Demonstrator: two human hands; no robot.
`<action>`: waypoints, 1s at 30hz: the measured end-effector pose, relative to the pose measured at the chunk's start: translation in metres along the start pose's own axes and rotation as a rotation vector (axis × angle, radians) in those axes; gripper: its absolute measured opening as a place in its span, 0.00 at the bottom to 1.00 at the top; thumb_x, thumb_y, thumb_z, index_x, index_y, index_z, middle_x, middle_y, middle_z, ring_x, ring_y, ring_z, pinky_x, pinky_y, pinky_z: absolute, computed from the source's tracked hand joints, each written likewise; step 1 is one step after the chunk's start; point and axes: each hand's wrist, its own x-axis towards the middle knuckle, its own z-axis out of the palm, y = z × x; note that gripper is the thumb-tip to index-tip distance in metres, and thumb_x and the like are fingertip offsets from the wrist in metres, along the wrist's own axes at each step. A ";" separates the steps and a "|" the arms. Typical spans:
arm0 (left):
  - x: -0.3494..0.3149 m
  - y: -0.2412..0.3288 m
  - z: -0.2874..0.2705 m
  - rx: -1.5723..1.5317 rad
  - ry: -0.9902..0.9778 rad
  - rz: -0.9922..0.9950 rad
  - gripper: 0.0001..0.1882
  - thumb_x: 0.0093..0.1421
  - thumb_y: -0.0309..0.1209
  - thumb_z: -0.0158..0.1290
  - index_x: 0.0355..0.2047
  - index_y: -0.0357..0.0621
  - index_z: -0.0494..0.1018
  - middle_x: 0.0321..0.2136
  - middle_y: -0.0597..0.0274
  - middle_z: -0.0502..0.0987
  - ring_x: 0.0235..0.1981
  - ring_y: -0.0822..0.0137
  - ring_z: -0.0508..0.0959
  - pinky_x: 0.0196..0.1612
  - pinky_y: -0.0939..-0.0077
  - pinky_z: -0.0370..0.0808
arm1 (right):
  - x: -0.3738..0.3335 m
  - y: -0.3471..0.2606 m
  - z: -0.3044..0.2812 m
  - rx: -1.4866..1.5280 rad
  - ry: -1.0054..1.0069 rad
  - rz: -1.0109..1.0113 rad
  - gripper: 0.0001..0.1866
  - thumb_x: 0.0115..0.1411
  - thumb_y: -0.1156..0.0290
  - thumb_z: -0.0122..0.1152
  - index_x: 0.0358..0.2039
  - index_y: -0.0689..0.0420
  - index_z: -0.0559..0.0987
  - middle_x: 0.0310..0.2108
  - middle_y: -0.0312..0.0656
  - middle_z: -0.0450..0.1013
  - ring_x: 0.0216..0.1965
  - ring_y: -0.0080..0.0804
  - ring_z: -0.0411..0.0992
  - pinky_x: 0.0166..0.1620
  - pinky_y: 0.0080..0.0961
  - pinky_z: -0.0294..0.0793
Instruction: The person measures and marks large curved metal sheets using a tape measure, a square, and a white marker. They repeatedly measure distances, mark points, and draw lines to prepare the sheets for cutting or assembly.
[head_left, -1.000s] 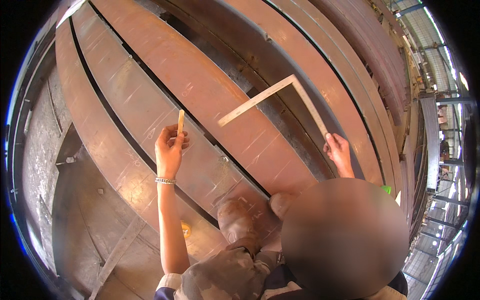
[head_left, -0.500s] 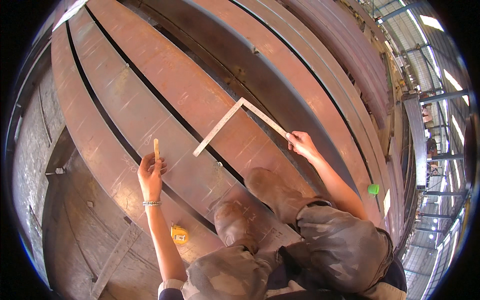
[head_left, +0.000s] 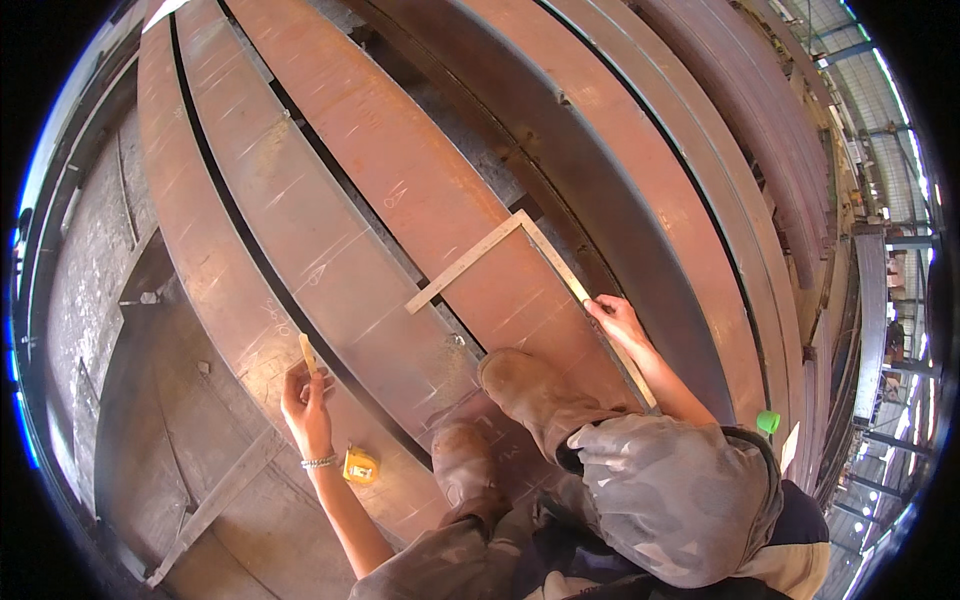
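Observation:
My right hand [head_left: 618, 322] pinches the long arm of a framing square [head_left: 553, 256]. The square's short arm crosses a reddish steel beam [head_left: 395, 140], its end reaching over the gap onto the grey beam [head_left: 330, 215] beside it. Its long arm runs back along the reddish beam's right edge, past my hand toward my knee. In my left hand [head_left: 308, 405], closed fingers hold a thin, flat, pale-yellow stick [head_left: 308, 350] upright above the leftmost beam [head_left: 225, 290]. A yellow tape measure [head_left: 360, 466] lies on that beam, near my left wrist.
My boots [head_left: 525, 385] rest on the beams, with narrow dark gaps between them. Chalk-like marks show on the steel. A small green cap-like object [head_left: 768, 422] sits on a beam at right. More long beams [head_left: 725, 110] lie farther right; lower floor [head_left: 130, 400] shows at left.
The square has turned and now lies along the beam's edge, its long arm visible beyond my right hand. My left hand has lowered slightly, and the stick tilts left. The whole view has shifted.

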 end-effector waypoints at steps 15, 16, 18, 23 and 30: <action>0.035 0.094 -0.012 0.384 -0.129 0.084 0.16 0.68 0.32 0.57 0.52 0.37 0.73 0.39 0.61 0.81 0.36 0.71 0.81 0.38 0.77 0.78 | 0.005 -0.015 -0.004 -0.282 0.003 -0.109 0.22 0.62 0.50 0.66 0.33 0.60 0.85 0.19 0.46 0.74 0.21 0.35 0.69 0.29 0.35 0.68; 0.037 0.096 -0.009 0.398 -0.149 0.074 0.17 0.68 0.32 0.58 0.53 0.37 0.73 0.39 0.61 0.81 0.36 0.71 0.81 0.38 0.78 0.78 | 0.006 -0.015 -0.005 -0.251 -0.012 -0.095 0.22 0.62 0.50 0.66 0.33 0.60 0.84 0.19 0.46 0.73 0.21 0.35 0.67 0.28 0.35 0.67; 0.040 0.092 0.001 0.373 -0.165 0.059 0.16 0.68 0.31 0.57 0.52 0.37 0.73 0.39 0.59 0.81 0.36 0.71 0.81 0.39 0.76 0.79 | 0.007 -0.016 -0.006 -0.232 -0.007 -0.138 0.22 0.63 0.51 0.65 0.33 0.61 0.84 0.18 0.47 0.71 0.21 0.32 0.67 0.28 0.34 0.66; 0.049 0.062 0.036 0.304 -0.193 -0.004 0.15 0.69 0.31 0.56 0.51 0.36 0.73 0.38 0.58 0.81 0.37 0.70 0.82 0.39 0.75 0.79 | 0.010 -0.018 -0.008 -0.281 -0.067 -0.058 0.20 0.65 0.54 0.65 0.35 0.62 0.83 0.21 0.49 0.73 0.22 0.31 0.67 0.29 0.35 0.66; 0.056 0.053 0.063 0.322 -0.270 -0.018 0.13 0.69 0.29 0.54 0.52 0.36 0.74 0.38 0.58 0.82 0.37 0.70 0.82 0.40 0.74 0.79 | 0.014 -0.020 -0.007 -0.313 -0.104 -0.080 0.20 0.66 0.56 0.64 0.37 0.65 0.82 0.22 0.50 0.71 0.23 0.30 0.65 0.29 0.36 0.65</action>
